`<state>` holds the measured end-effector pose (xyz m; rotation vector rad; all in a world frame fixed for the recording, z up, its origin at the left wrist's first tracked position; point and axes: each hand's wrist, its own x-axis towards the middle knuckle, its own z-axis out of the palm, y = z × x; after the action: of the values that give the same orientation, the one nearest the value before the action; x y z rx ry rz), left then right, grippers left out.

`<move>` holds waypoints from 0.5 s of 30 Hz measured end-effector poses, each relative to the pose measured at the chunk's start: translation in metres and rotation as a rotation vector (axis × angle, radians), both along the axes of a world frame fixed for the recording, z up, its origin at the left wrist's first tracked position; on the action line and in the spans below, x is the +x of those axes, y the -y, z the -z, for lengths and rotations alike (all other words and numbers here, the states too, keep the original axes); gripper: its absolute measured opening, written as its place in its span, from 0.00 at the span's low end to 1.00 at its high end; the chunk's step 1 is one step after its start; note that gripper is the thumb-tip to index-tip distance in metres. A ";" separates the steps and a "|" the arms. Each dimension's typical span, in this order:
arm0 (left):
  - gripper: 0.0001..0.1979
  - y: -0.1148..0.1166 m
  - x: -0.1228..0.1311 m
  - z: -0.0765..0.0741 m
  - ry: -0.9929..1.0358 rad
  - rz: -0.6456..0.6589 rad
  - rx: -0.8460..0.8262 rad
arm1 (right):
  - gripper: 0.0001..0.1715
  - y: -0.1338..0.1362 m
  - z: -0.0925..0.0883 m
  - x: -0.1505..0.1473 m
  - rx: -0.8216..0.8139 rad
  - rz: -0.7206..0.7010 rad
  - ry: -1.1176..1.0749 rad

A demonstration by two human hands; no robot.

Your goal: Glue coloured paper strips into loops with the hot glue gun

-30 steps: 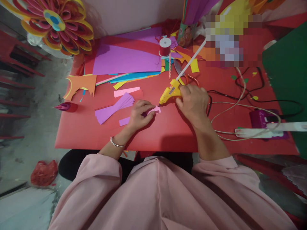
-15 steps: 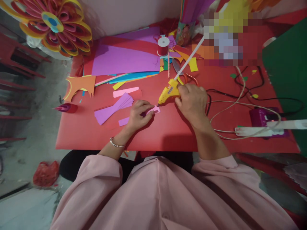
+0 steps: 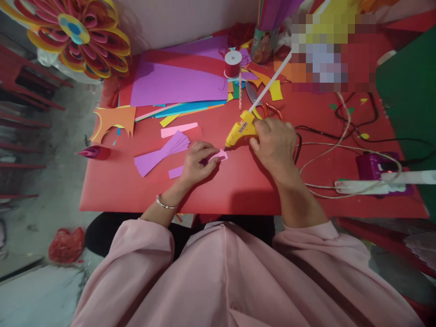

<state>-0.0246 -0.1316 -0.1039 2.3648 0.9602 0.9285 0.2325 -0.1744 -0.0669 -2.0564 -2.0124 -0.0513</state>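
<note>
While a large flower of coiled yellow, red and pink paper loops (image 3: 74, 29) filled the upper left, a small purple-and-red paper cone (image 3: 97, 152) lay near the left edge of a red-covered table (image 3: 136, 195), a jagged orange paper offcut (image 3: 119, 119) just beyond it. Next came a fanned stack of flat purple paper strips (image 3: 162, 153) and, farther back, a pale pink paper strip (image 3: 179, 130). Beside them, a person's left hand (image 3: 200, 160), a silver bangle (image 3: 165, 203) at its wrist, pinched a small pink paper piece (image 3: 222, 156) low over the tabletop. At its far edge was the dark nozzle (image 3: 226, 148) of a yellow plastic glue gun (image 3: 241, 131); whether the two touched could not be told. A long white glue stick (image 3: 271, 81) projected from the gun's rear, and the person's right hand (image 3: 276, 143) gripped its handle. Thin pale cable (image 3: 349, 119) looped near a shiny purple box (image 3: 366, 163) at right.
</note>
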 end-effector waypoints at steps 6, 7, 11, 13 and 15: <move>0.18 0.000 0.000 0.001 0.000 0.003 0.007 | 0.26 -0.001 0.000 -0.003 -0.042 0.021 0.013; 0.17 -0.001 0.000 0.001 0.013 0.009 0.012 | 0.26 -0.001 0.000 -0.002 -0.041 0.021 0.013; 0.18 0.000 0.000 0.000 0.000 0.005 0.012 | 0.24 -0.001 0.001 0.001 -0.024 -0.006 0.006; 0.19 0.000 -0.001 0.000 -0.033 -0.009 -0.001 | 0.24 -0.001 0.001 0.002 -0.006 -0.025 -0.001; 0.19 0.000 0.000 0.000 -0.028 -0.013 -0.002 | 0.23 -0.001 0.000 0.003 0.002 -0.038 -0.005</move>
<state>-0.0249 -0.1316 -0.1041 2.3788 0.9881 0.9010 0.2355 -0.1736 -0.0669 -2.0145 -2.0467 -0.0416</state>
